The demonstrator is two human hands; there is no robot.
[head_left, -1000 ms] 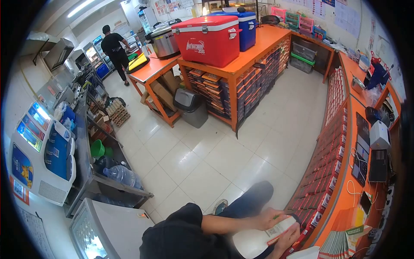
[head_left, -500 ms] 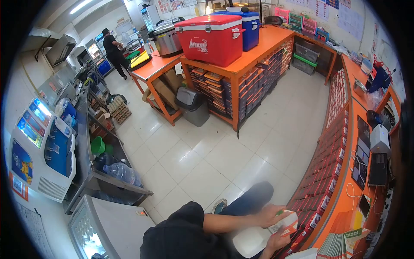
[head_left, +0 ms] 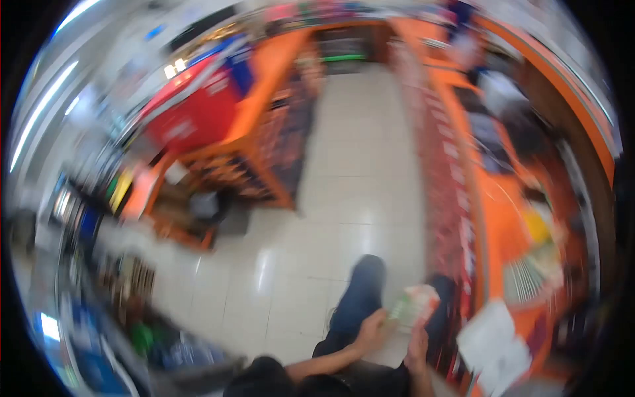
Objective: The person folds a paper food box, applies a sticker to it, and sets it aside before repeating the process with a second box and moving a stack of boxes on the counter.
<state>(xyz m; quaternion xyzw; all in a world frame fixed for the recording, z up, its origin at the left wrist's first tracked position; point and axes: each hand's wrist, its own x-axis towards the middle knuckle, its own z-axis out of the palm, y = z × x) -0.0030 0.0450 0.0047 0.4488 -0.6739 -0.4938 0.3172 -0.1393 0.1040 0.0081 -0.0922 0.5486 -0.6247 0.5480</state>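
Note:
Between my two hands, above my lap, is a small printed carton [head_left: 415,306] in white, green and orange, blurred by motion. My left hand [head_left: 372,332] grips its left side, the fingers closed at its edge. My right hand [head_left: 417,347] holds the carton from below on the right, near its orange part. A pale surface [head_left: 391,349] shows between the hands, too smeared to name. On the orange counter [head_left: 491,255] to my right lies a fanned stack of pale sheets with green edges [head_left: 522,279]. White paper [head_left: 495,345] lies nearer to me.
Red boxes [head_left: 444,192] line the counter's front at my right. Ahead on the left, a red cooler [head_left: 192,109] and a blue cooler [head_left: 238,66] stand on an orange table [head_left: 268,63] with stacked boxes beneath. A grey bin [head_left: 228,215] stands by it. Tiled floor [head_left: 360,165] runs between.
The view has swung to the right and blurred, so the coolers sit further left and more of the right counter shows. Both hands still hold the carton.

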